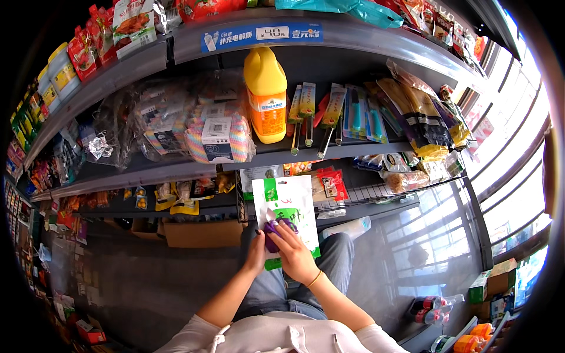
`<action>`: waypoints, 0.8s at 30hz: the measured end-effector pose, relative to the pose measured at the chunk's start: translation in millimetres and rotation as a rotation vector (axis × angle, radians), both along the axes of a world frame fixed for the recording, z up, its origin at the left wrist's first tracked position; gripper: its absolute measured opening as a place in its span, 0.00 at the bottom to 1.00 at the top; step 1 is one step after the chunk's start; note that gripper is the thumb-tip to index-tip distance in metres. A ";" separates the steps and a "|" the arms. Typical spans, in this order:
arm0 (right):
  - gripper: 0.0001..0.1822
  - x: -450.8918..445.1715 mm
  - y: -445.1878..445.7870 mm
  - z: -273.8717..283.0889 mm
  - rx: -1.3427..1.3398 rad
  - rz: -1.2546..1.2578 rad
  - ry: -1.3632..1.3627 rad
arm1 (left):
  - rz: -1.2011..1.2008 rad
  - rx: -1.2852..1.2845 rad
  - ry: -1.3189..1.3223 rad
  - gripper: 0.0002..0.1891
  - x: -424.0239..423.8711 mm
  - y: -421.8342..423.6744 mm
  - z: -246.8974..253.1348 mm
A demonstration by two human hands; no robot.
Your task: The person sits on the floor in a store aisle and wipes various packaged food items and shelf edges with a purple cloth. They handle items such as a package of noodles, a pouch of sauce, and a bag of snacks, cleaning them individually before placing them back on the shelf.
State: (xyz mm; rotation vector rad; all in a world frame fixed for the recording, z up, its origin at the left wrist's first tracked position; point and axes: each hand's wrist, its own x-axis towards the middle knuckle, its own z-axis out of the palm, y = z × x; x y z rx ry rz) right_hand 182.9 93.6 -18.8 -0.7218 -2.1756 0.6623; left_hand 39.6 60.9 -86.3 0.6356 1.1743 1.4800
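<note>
A white and green flat packet (pixel 283 192) with a hang hole and printed writing stands upright before me, just above my knees. My left hand (pixel 256 253) grips its lower left edge, the thumb in front and the other fingers mostly hidden. A bunched purple cloth-like thing (pixel 271 242) lies against the packet's front. My right hand (pixel 295 256) has its fingers laid over this purple thing and presses it to the packet. Part of the purple bundle is hidden under those fingers, so its exact kind is unclear.
Ahead, the shelf edge (pixel 190 170) bears wrapped striped sponge-like packs (pixel 218 137), a yellow-capped orange jug (pixel 267 99) and carded peelers or knives (pixel 335 106). Below hangs a wire rack (pixel 371 192). A cardboard box (pixel 203 234) sits under the shelf; dark bottles (pixel 428 309) lie right.
</note>
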 end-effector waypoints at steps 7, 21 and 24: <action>0.29 23.8 33.5 -6.1 -0.113 -0.327 0.075 | -0.245 0.024 0.167 0.21 -0.3 -19.5 29.2; 0.30 22.1 46.2 5.1 -0.047 -0.359 0.057 | -0.304 0.100 0.284 0.23 0.9 -24.5 16.5; 0.30 -0.2 27.9 19.9 -0.104 -0.161 0.081 | -0.290 0.180 0.357 0.22 6.4 -21.5 13.2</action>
